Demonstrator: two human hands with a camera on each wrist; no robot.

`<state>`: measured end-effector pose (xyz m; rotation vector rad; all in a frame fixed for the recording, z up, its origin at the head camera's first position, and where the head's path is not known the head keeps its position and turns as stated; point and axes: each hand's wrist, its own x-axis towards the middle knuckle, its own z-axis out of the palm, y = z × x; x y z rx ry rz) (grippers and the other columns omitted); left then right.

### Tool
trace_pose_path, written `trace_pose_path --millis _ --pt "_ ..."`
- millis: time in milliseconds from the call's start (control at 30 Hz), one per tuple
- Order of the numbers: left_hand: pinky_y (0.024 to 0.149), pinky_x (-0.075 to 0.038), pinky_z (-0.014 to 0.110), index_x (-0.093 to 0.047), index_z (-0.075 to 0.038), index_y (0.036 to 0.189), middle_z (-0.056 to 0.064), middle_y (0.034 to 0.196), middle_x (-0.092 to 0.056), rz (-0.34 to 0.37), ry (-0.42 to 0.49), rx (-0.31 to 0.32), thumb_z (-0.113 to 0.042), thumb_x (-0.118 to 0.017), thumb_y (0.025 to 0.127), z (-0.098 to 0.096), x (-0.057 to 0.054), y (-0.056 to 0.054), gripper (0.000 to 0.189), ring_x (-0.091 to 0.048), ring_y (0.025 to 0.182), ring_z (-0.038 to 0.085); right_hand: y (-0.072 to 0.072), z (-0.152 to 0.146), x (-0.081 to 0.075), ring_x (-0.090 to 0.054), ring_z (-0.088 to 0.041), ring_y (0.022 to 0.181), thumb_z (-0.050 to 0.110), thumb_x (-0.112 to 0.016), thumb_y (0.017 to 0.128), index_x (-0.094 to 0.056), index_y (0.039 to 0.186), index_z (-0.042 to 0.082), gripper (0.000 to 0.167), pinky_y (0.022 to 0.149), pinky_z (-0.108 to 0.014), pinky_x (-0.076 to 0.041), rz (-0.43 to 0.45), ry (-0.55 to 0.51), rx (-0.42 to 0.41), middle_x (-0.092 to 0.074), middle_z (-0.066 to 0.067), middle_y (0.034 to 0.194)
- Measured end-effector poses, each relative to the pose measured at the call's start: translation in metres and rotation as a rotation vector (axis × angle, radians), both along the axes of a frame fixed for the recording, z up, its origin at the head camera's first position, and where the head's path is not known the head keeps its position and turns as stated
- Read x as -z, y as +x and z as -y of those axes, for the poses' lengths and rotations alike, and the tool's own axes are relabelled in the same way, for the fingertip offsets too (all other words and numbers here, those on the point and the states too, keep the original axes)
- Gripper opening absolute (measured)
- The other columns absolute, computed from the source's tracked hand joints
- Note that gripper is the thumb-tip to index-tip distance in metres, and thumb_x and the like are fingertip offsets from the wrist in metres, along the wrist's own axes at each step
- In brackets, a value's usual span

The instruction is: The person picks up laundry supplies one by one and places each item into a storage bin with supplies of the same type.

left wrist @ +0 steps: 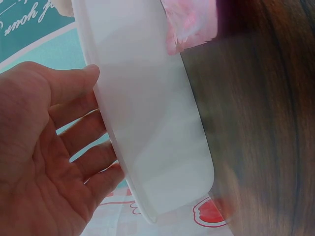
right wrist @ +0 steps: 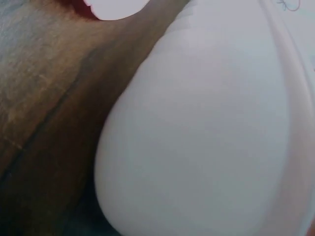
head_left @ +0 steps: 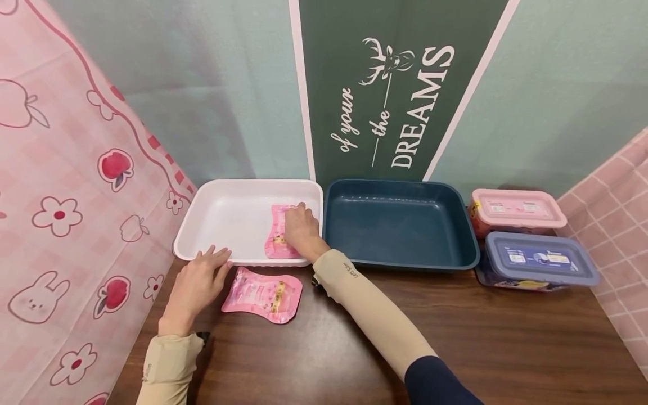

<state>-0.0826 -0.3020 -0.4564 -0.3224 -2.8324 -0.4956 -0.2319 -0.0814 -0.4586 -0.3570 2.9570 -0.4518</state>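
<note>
Navy sleeve (head_left: 436,383) nearest, your right hand (head_left: 302,229) touches a pink packet (head_left: 277,229) at three o'clock in the white tray (head_left: 215,219), finger grip unclear, your left hand (head_left: 198,283), fingers spread, touching its rim at seven.

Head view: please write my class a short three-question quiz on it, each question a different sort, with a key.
1. Multiple choice: where is the right hand?
A) on the pink-lidded box
B) over the white tray
C) against the patterned pink cloth
2. True or false: the dark blue tray stands between the white tray and the blue-lidded box.
3. Fill the gap: beside the left hand, a pink packet lies on the ____.

Key: 1. B; 2. True; 3. table.
</note>
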Motion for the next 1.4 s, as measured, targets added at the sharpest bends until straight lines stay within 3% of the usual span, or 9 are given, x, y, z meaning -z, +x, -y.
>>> trace_pose_path --millis 267,467,533,767,933,1167,1400 --pt "0.111 -0.048 0.069 -0.075 0.002 0.129 0.025 0.131 -0.072 -0.01 0.007 -0.006 -0.011 -0.07 0.1 0.0 0.0 0.0 0.032 -0.065 0.128 0.052 0.005 -0.007 -0.014 -0.063 -0.023 0.094 0.017 -0.081 0.09 -0.076 0.117 0.007 0.029 0.083 -0.041 -0.065 0.002 -0.005 -0.039 -0.064 -0.01 0.107" --pt "0.107 -0.051 0.07 -0.076 0.0 0.128 0.025 0.13 -0.073 -0.01 0.009 -0.022 -0.013 -0.071 0.099 0.001 0.001 0.001 0.033 -0.067 0.126 0.05 0.018 -0.015 -0.019 -0.063 -0.021 0.083 0.01 -0.074 0.092 -0.077 0.093 0.008 0.004 0.072 -0.037 -0.062 -0.091 -0.095 -0.063 -0.068 -0.009 0.095" --pt "0.104 -0.052 0.071 -0.076 -0.001 0.128 0.024 0.13 -0.073 -0.011 0.009 -0.03 -0.014 -0.072 0.099 0.001 0.001 0.001 0.033 -0.067 0.126 0.05 0.025 -0.02 -0.02 -0.062 -0.02 0.078 0.009 -0.072 0.094 -0.077 0.088 0.008 0.007 0.067 -0.034 -0.058 -0.111 -0.149 -0.078 -0.068 -0.008 0.09" --pt "0.091 -0.057 0.072 -0.078 -0.006 0.127 0.024 0.129 -0.074 -0.004 0.047 -0.054 -0.019 -0.076 0.097 0.006 0.004 0.0 0.033 -0.07 0.12 0.05 0.052 -0.035 -0.027 -0.065 -0.018 0.082 0.011 -0.066 0.101 -0.08 0.106 0.007 0.016 0.07 -0.03 -0.059 -0.15 -0.295 -0.153 -0.072 -0.007 0.097" --pt "0.089 -0.058 0.069 -0.08 -0.009 0.125 0.022 0.125 -0.076 -0.019 0.06 -0.039 -0.024 -0.079 0.095 0.014 0.009 -0.001 0.034 -0.073 0.114 0.046 0.069 -0.042 -0.03 -0.068 -0.018 0.082 0.01 -0.068 0.1 -0.081 0.103 0.009 0.013 0.073 -0.032 -0.061 -0.225 -0.348 -0.213 -0.071 -0.006 0.092" --pt "0.09 -0.058 0.069 -0.08 -0.008 0.125 0.024 0.126 -0.075 -0.033 0.073 -0.017 -0.023 -0.08 0.094 0.024 0.012 -0.002 0.034 -0.073 0.114 0.049 0.083 -0.047 -0.028 -0.065 -0.013 0.078 0.012 -0.071 0.1 -0.081 0.1 0.01 0.01 0.072 -0.026 -0.058 -0.252 -0.407 -0.27 -0.073 -0.002 0.091" --pt "0.098 -0.054 0.071 -0.079 -0.006 0.124 0.028 0.128 -0.073 -0.077 0.059 -0.014 -0.023 -0.081 0.092 0.03 0.015 -0.006 0.037 -0.069 0.119 0.051 0.092 -0.049 -0.025 -0.067 -0.012 0.087 0.011 -0.072 0.1 -0.081 0.105 0.009 0.01 0.081 -0.026 -0.06 -0.215 -0.451 -0.326 -0.077 -0.002 0.1"
